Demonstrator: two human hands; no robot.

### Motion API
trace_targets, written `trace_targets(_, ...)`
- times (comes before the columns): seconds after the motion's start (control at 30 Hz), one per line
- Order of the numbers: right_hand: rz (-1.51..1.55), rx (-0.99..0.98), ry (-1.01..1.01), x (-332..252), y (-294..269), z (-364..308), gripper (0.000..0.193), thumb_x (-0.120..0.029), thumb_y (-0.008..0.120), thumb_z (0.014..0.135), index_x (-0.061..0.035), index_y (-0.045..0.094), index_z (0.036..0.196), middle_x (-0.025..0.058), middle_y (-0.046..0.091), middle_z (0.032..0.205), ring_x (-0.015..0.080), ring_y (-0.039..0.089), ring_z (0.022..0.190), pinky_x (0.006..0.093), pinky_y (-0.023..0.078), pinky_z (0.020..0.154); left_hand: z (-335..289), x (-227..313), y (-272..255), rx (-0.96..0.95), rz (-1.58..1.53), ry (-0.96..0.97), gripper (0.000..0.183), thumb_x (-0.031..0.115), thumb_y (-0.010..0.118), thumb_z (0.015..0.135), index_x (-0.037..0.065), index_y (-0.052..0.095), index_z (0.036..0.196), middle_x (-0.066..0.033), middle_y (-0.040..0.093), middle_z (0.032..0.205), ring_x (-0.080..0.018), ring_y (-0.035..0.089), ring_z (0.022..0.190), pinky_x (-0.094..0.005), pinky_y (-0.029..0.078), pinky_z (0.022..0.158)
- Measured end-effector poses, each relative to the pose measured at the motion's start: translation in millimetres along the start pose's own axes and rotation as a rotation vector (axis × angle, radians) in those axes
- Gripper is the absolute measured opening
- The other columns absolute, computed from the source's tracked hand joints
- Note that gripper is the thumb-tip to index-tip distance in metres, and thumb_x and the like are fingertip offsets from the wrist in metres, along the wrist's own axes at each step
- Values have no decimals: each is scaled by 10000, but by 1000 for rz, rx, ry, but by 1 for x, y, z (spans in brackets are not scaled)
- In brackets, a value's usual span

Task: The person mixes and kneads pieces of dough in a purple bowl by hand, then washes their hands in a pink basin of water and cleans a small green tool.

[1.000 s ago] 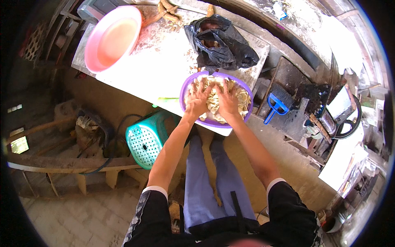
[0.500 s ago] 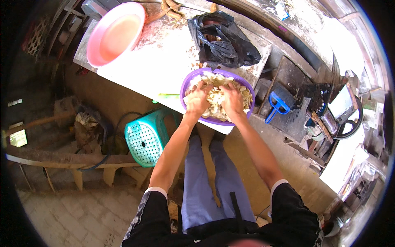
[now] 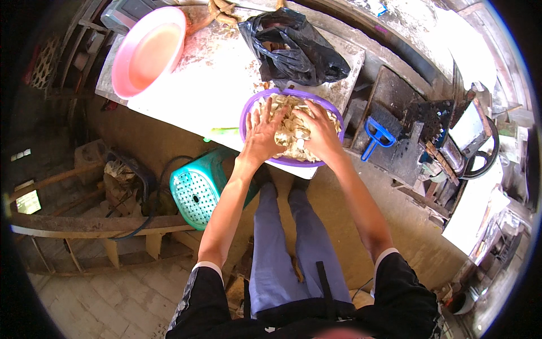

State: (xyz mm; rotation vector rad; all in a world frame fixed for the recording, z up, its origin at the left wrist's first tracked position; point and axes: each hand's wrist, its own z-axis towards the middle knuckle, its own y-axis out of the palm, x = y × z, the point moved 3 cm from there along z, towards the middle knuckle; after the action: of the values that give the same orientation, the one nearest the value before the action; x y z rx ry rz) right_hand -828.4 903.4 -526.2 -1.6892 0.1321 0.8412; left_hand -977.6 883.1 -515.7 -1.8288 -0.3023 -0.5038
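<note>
A purple basin heaped with pale, thin slices stands at the near corner of the table. They look like sliced root or fruit, but I cannot tell the kind. Against the left side of the heap lies my left hand, its fingers spread and stretched out. My right hand rests on the right side, its fingers apart and slightly bent over the slices. Some fingertips are hard to make out among the pale pieces. Neither hand visibly grips anything.
Behind the basin sits a crumpled black plastic bag. A pink basin of liquid is at the table's far left. A green item lies by the near edge. Below stands a teal stool; a blue-handled brush is at right.
Both hands have opened out, the left one spreading its fingers flat at the side of the heap. The slices have shifted between them. The whole view has moved slightly.
</note>
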Motion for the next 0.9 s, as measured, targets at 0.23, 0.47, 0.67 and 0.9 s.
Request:
trace_targets(0.23,-249,-318,201,7,14,6,944,-57,711,513,-281,250,1305,131,187,1362,401,241,1205,435,424,854,16,-13,30,-184,5,-173,1112,267,794,427,255,155,1338,-168,48,1392,-488,108,1218,-607,135,951)
trace_targets(0.47,-374,-198,304,2,47,23,862,-50,638,628,-330,198,1314,135,190,1364,426,257,1187,486,373,881,38,-16,41,-119,70,-240,1085,286,796,432,236,183,1326,-166,135,1372,-504,135,1197,-628,236,897)
trace_targets(0.67,-221,33,225,13,56,22,556,11,508,683,-215,441,1186,166,338,1261,429,353,1103,455,380,881,37,-20,36,-18,-33,-210,842,239,788,467,236,371,1199,-175,255,1308,-506,243,1150,-597,361,818)
trace_targets(0.9,-196,16,234,21,63,43,561,49,581,601,-162,516,1116,192,385,1220,405,408,1063,402,407,868,49,-45,42,88,-2,68,703,141,754,500,179,443,1129,-197,327,1252,-482,353,1090,-484,427,817)
